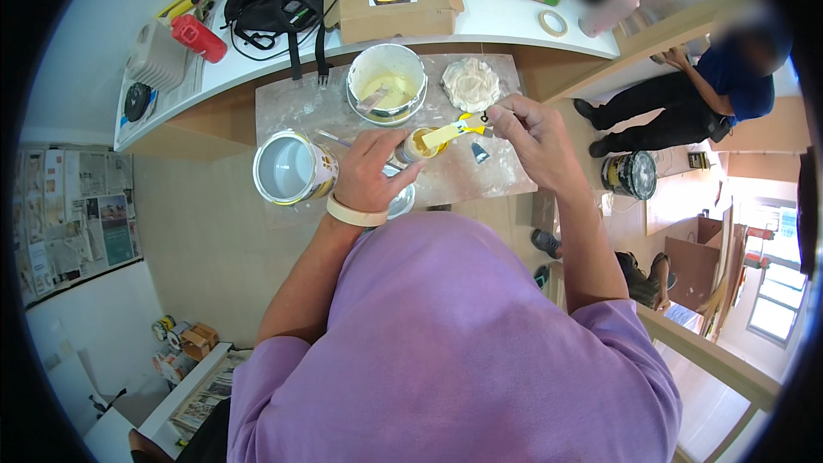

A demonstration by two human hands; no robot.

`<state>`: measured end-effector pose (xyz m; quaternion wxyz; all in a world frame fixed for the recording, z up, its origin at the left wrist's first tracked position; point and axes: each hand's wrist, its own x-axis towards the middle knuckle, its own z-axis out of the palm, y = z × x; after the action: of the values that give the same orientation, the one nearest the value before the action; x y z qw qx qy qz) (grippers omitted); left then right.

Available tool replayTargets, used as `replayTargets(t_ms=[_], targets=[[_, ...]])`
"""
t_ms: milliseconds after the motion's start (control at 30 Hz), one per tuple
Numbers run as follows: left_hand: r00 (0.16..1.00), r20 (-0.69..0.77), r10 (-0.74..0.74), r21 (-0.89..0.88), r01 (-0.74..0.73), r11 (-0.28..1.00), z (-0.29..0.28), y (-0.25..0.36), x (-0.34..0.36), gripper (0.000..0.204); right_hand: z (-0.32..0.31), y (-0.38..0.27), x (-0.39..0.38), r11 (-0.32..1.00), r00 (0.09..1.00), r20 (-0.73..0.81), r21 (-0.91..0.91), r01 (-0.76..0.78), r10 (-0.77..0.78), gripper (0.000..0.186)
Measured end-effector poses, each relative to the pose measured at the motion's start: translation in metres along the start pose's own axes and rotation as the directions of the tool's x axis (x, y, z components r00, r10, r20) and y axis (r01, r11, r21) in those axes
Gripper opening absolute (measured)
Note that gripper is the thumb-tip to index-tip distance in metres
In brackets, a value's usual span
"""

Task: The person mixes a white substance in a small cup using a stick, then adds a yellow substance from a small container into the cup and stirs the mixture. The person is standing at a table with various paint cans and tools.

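My left hand point(373, 173) is closed around a small open jar point(417, 147) with yellow paint in it. A roll of masking tape point(356, 213) sits round my left wrist like a bracelet. In the fingers of my right hand point(533, 139) is a flat stick point(447, 132) coated in pale yellow, its tip at the jar's mouth. Just behind the jar stands a white bucket point(387, 63) of pale yellow paint with a brush point(375, 100) in it. A large paint can point(285, 168) is left of my left hand.
A crumpled whitish bundle point(471, 84) and a small blue-grey piece point(480, 153) lie on the stained board point(514, 173). Along the white counter point(477, 33) are cardboard boxes point(394, 2), a black bag point(273, 9) and a red bottle point(199, 39). At right stands another person point(686, 94).
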<state>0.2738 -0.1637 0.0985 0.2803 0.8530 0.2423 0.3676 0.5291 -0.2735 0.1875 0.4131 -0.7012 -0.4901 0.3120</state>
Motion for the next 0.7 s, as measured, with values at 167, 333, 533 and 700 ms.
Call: replayTargets(t_ms=[167,333,533,700], targets=[[1.0,-0.002,0.009,0.003,-0.009,1.0,0.0,0.003,0.0,0.05,0.0,-0.005,-0.003,0.999,0.999,-0.02,-0.032,0.037,-0.037,0.031],[0.999,0.019,0.026,-0.014,-0.026,1.0,0.002,0.005,0.0,0.05,0.019,-0.013,-0.003,0.925,0.956,-0.007,-0.253,0.283,-0.294,0.023],[0.998,0.024,0.066,-0.004,-0.066,0.998,0.003,0.003,-0.004,0.05,0.026,-0.02,-0.001,0.852,0.914,0.11,-0.335,0.403,-0.389,0.018],[0.996,0.056,0.068,0.002,-0.068,0.998,0.004,0.001,-0.008,0.05,0.03,-0.022,-0.006,0.858,0.914,0.173,-0.317,0.405,-0.368,0.018]])
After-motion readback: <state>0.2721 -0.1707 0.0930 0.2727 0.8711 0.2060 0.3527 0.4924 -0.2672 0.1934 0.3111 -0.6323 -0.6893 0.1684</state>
